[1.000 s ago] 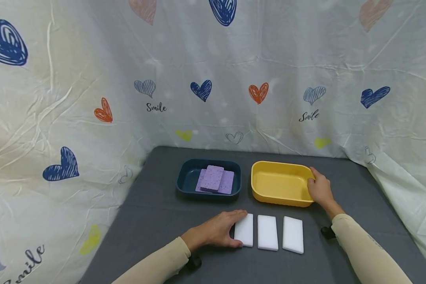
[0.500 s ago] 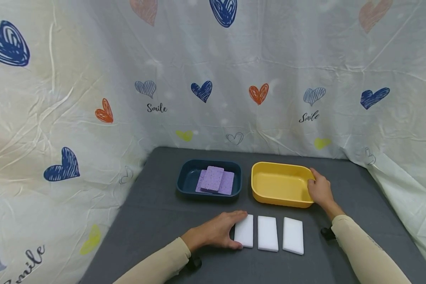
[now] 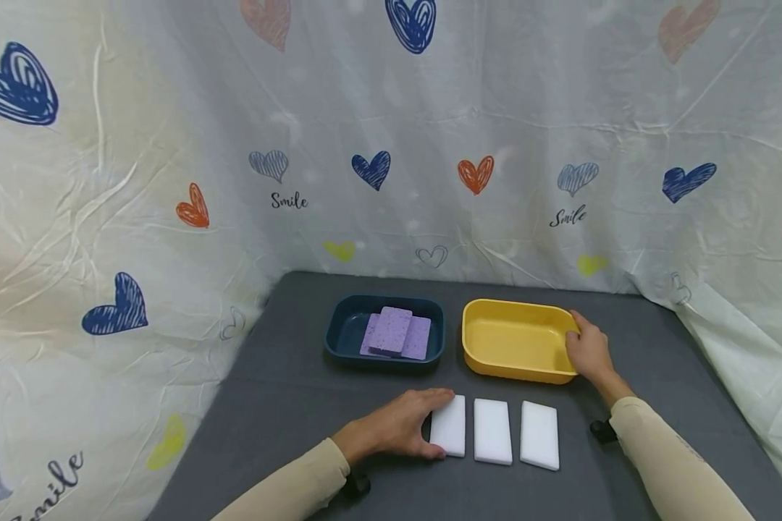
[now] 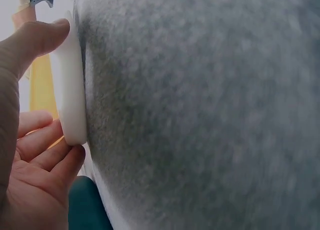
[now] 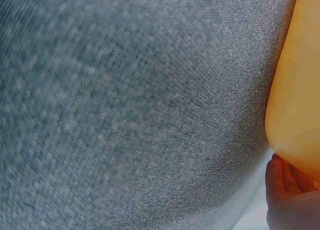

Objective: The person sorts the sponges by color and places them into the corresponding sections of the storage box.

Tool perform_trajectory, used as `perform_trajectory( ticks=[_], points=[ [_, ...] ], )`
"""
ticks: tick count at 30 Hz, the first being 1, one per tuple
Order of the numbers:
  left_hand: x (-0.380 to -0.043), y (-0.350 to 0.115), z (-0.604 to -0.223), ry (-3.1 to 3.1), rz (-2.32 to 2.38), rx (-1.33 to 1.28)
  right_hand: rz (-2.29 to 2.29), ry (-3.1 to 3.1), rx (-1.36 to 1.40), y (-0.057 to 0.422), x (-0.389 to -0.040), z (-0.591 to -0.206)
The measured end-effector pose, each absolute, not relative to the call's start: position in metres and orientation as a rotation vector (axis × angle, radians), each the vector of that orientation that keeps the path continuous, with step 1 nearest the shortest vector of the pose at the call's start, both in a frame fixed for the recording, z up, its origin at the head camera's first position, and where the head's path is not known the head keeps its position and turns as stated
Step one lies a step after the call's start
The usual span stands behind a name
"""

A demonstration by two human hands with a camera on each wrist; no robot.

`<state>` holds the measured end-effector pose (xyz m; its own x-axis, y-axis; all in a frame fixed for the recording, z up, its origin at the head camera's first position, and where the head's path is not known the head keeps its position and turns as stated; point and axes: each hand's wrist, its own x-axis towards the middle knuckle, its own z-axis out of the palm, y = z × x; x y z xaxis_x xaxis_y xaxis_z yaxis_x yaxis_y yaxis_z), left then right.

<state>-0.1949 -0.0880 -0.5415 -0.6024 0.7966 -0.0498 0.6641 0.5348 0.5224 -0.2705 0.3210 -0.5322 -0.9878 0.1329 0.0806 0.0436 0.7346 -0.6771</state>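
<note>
My left hand (image 3: 400, 425) spans the leftmost white sponge (image 3: 452, 427), with the thumb at its near end and the fingertips at its far end. In the left wrist view that sponge (image 4: 70, 85) lies flat on the grey cloth between thumb and fingers. To its right lie two more white sponges, a middle one (image 3: 492, 432) and a right one (image 3: 539, 435). My right hand (image 3: 589, 349) holds the right end of a yellow tub (image 3: 511, 340), thumb over the rim. Its fingers (image 5: 282, 180) show against the outer wall in the right wrist view.
A dark blue tub (image 3: 342, 336) stands left of the yellow one, with purple speckled sponges (image 3: 391, 329) stacked inside. Grey cloth (image 3: 287, 405) covers the table. A white curtain (image 3: 391, 217) printed with hearts hangs along the back and sides.
</note>
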Motion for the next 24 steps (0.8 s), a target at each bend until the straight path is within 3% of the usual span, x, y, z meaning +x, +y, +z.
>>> perform_trajectory(
  ticks=[24],
  points=[
    [-0.209,-0.092,-0.506,2.617,0.675,1.259,1.092,-2.809,-0.149,0.321,-0.271,-0.530]
  ],
)
